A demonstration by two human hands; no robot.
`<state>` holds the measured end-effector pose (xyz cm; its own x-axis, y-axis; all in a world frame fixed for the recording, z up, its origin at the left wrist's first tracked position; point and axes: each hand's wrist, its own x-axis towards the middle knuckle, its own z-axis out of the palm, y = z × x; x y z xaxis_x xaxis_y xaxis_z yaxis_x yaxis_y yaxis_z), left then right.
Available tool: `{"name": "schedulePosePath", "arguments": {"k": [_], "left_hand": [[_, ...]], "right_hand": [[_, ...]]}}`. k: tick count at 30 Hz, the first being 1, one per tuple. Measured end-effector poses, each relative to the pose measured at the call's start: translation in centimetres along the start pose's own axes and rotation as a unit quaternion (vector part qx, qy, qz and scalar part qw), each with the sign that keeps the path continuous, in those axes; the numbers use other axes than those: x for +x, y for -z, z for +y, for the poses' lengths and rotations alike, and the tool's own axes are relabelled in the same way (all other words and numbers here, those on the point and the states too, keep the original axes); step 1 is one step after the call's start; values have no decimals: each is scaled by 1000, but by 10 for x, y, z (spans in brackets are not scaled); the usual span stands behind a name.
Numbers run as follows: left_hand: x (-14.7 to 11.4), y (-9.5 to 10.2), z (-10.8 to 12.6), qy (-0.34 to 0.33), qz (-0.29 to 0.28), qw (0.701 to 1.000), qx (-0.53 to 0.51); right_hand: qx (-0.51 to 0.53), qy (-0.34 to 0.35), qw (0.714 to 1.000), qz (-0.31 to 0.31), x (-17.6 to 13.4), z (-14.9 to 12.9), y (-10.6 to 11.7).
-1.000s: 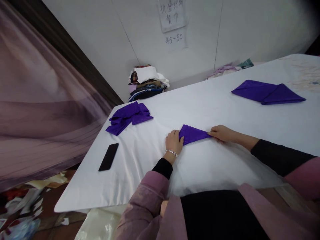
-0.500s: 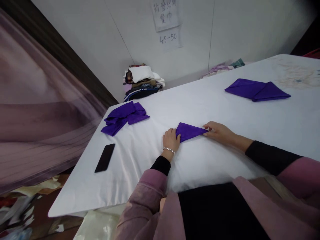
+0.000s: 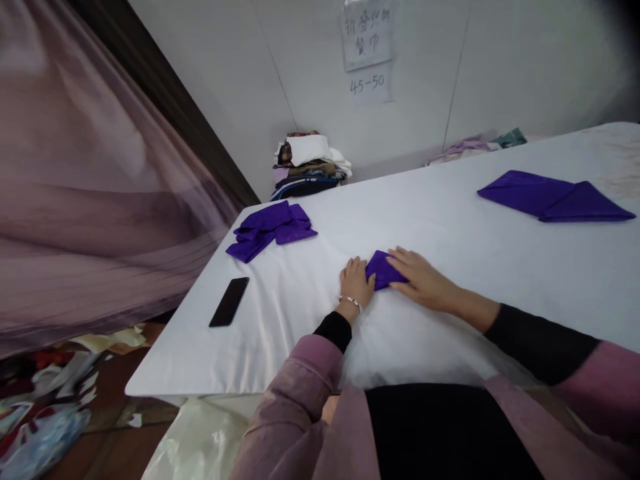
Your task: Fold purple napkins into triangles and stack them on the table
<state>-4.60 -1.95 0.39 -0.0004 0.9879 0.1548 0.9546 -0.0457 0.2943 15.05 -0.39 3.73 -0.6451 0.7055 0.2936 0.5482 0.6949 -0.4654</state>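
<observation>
A small folded purple napkin (image 3: 381,268) lies on the white-covered table, between my two hands. My left hand (image 3: 356,280), with a silver bracelet at the wrist, rests on the napkin's left end with its fingers spread and the thumb on the cloth. Over the right part lies my right hand (image 3: 423,280), fingers stretched out flat and pressing down. The hands hide both ends of the napkin. Farther right on the table is another folded purple napkin (image 3: 555,197), long and pointed. To the left sits a loose heap of purple cloth (image 3: 273,230).
A black phone (image 3: 229,302) lies near the left side of the white tablecloth (image 3: 185,360). Stacked clothes (image 3: 310,167) stand behind the table against the wall, under a handwritten paper sign (image 3: 369,40). A mauve curtain (image 3: 100,200) hangs at left, with bags and scraps on the floor.
My right hand has moved left and flattened over the napkin, whose pointed right tip no longer shows. My left hand stays on its left end. The view has turned left.
</observation>
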Motion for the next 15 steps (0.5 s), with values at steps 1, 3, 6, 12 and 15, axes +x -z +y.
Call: {"name": "schedulePosePath", "arguments": {"k": [1,3,6,12,15], "left_hand": [[0,-1,0,-1,-13,1000,6],[1,-2,-2,-4,-45,999,15],[2,-2,-2,-5,-80,996,25],[0,-3,1,8,-91,994,54],[0,-4,2,2,-82,994,66]], "right_hand": [[5,17,1000,-12,11,-10,-9],[4,40,999,-35,30,-22,-27],[-14,26,998,-57,48,-15,-48],[-102,-16,991,-80,34,27,-51],[-137,-17,988,-75,24,37,-46]]}}
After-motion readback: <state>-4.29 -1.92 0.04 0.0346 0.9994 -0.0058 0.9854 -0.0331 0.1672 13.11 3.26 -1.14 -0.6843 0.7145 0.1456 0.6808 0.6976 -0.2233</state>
